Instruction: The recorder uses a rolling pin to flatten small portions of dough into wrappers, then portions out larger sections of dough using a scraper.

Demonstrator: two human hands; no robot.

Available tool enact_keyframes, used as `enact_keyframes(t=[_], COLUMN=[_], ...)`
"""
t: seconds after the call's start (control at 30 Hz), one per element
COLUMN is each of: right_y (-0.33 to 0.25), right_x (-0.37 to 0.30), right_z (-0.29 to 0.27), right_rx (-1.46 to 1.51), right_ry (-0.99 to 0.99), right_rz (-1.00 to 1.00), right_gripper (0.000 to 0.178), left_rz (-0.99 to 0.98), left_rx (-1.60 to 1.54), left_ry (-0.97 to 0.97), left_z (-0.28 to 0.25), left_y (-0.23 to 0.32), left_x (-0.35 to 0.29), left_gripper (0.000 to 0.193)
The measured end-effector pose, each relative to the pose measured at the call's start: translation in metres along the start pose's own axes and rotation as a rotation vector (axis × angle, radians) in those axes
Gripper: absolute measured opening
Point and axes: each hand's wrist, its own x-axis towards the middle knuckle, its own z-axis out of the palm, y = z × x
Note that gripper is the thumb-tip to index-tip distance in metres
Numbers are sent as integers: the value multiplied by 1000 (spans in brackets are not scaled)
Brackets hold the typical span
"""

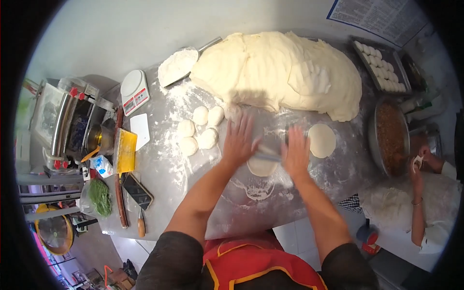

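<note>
A rolling pin (268, 155), smeared by motion, lies across a flattened round of dough (262, 168) on the floury table. My left hand (238, 137) is over its left end, fingers stretched forward. At the other end is my right hand (296, 151), its fingers also straight and the palm down. The palms hide both ends of the pin. A finished-looking flat dough disc (322, 140) lies just right of my right hand. Several dough balls (200, 116) sit to the left of my left hand. Behind both hands rises a large mound of dough (280, 67).
A metal scoop of flour (178, 66), a scale (135, 92), a yellow container (125, 151), a phone (137, 192) and a knife (141, 224) stand left. Right are a bowl of filling (390, 137), a tray of dough pieces (382, 67) and another person's hands (419, 162) holding a wrapper.
</note>
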Motion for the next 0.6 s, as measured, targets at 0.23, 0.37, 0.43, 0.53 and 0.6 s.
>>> enact_keyframes(t=[0.23,0.37,0.43,0.53,0.6], right_y=[-35,-29,-27,-23,-23], right_x=[-139,-92,-71,-55,-49], right_z=[-16,-7,0,6,8], right_rx=[191,201,56,11,9], right_ry=[-76,-238,-184,-161,-168], right_rz=[-102,-20,20,21,20], right_gripper=[67,63,59,57,57], left_rz=[-36,11,161,95,28], left_rx=[-186,-219,-305,-528,-559], left_ry=[-159,-75,-208,-271,-330], left_z=[-38,-34,-35,-36,-32], left_y=[32,16,11,17,18], left_x=[-156,-124,-105,-84,-70], left_gripper=[83,78,62,41,34])
